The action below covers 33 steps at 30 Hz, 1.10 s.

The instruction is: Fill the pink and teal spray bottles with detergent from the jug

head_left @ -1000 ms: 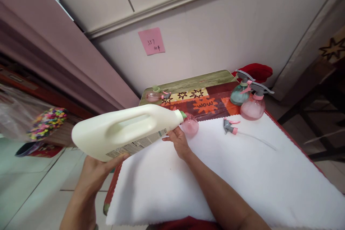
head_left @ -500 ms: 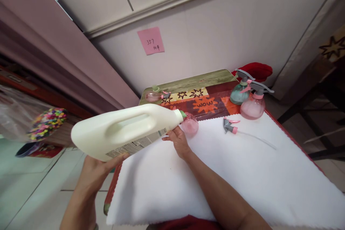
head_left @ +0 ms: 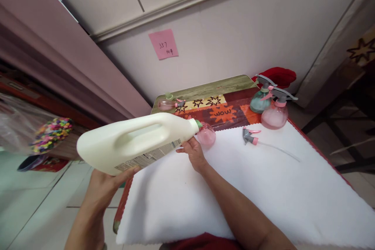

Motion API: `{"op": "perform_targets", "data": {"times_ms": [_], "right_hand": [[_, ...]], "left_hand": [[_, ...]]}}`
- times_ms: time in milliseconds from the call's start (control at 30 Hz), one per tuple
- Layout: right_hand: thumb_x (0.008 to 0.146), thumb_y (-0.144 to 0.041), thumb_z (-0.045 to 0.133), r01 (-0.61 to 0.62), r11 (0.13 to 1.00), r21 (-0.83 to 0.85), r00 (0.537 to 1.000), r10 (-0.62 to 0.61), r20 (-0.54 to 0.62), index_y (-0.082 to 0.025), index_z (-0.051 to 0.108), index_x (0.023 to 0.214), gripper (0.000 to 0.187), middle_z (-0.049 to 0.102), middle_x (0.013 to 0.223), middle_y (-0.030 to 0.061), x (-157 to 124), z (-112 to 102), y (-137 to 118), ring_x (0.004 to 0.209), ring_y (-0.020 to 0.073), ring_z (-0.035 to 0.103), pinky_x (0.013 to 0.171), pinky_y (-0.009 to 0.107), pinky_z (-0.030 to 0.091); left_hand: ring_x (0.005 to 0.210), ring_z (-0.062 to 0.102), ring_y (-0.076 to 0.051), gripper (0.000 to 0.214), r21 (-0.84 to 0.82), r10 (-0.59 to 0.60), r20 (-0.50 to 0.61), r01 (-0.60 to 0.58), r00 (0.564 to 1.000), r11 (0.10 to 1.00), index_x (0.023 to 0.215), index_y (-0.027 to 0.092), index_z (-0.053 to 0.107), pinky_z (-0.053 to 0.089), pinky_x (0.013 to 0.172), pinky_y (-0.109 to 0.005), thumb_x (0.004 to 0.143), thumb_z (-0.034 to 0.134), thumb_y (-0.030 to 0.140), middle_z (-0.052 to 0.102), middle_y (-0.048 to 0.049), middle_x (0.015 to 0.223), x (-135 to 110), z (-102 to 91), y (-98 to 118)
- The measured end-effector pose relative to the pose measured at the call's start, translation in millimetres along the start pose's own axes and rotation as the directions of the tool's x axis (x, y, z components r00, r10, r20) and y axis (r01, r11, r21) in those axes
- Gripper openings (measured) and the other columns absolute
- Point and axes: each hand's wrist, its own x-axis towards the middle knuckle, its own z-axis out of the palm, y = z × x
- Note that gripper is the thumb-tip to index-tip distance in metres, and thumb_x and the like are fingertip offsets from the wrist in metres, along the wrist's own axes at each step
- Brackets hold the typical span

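The left hand [head_left: 102,189] reaches up from below, fingers wrapped under the base of the white jug [head_left: 134,142], which lies tipped sideways. Its mouth meets the small pink bottle [head_left: 206,134] just beyond the right hand's fingertips. The right hand [head_left: 193,152] rests on the white cloth [head_left: 263,187], fingers curled around that bottle. Nothing has shifted since a second ago.

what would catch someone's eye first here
The big cream-white plastic jug with a moulded handle fills the left middle, tipped on its side in the left hand, its neck at a small round pink bottle that the right hand steadies on the white cloth. Behind stand a teal spray bottle and a pink spray bottle; a pink sticky note is on the wall.
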Motion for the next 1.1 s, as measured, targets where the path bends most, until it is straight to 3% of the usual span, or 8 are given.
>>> {"op": "perform_targets", "data": {"times_ms": [300, 633, 933, 1100], "right_hand": [[0.080, -0.047, 0.077, 0.003, 1.000, 0.001, 1.000, -0.003, 0.003, -0.024, 0.065, 0.115, 0.044, 0.071, 0.110, 0.0035, 0.8, -1.3, 1.6, 0.094, 0.0187, 0.067, 0.073, 0.033, 0.064], [0.080, -0.047, 0.077, 0.000, 1.000, 0.000, 1.000, 0.000, 0.001, -0.024, 0.066, 0.114, 0.043, 0.071, 0.108, 0.0030, 0.4, -1.1, 1.5, 0.093, 0.0176, 0.067, 0.073, 0.032, 0.064], [0.079, -0.049, 0.077, 0.000, 1.000, 0.001, 1.000, 0.000, -0.004, -0.024, 0.065, 0.114, 0.044, 0.071, 0.107, 0.0027, 1.2, -1.0, 2.0, 0.092, 0.0183, 0.067, 0.073, 0.033, 0.065], [0.079, -0.049, 0.076, 0.004, 1.000, -0.010, 1.000, -0.004, 0.001, -0.024, 0.065, 0.115, 0.045, 0.071, 0.108, 0.0031, 0.6, -1.0, 1.6, 0.093, 0.0185, 0.067, 0.074, 0.034, 0.065]], "left_hand": [[0.113, 0.069, -0.037, 0.079, 0.007, 0.016, 0.024, -0.016, 1.000, 1.000, 0.124, 0.017, 0.069, 0.055, 0.099, -0.053, 0.050, 0.095, 0.029, 0.077, -0.0117, 0.116, 1.1, -2.6, -3.9], [0.115, 0.068, -0.037, 0.078, 0.008, -0.007, 0.023, 0.006, 1.000, 1.000, 0.122, 0.019, 0.070, 0.056, 0.099, -0.050, 0.049, 0.095, 0.029, 0.075, -0.0113, 0.122, 1.0, -4.1, -7.2], [0.112, 0.069, -0.039, 0.069, 0.024, 0.004, 0.008, -0.005, 1.000, 1.000, 0.110, 0.017, 0.074, 0.056, 0.097, -0.053, 0.047, 0.095, 0.032, 0.078, -0.0114, 0.111, 0.5, -1.3, -2.4], [0.115, 0.068, -0.039, 0.072, 0.045, 0.016, 0.009, -0.016, 1.000, 0.999, 0.113, 0.017, 0.073, 0.054, 0.100, -0.053, 0.047, 0.095, 0.033, 0.076, -0.0121, 0.117, 1.0, -3.0, -3.5]]}}
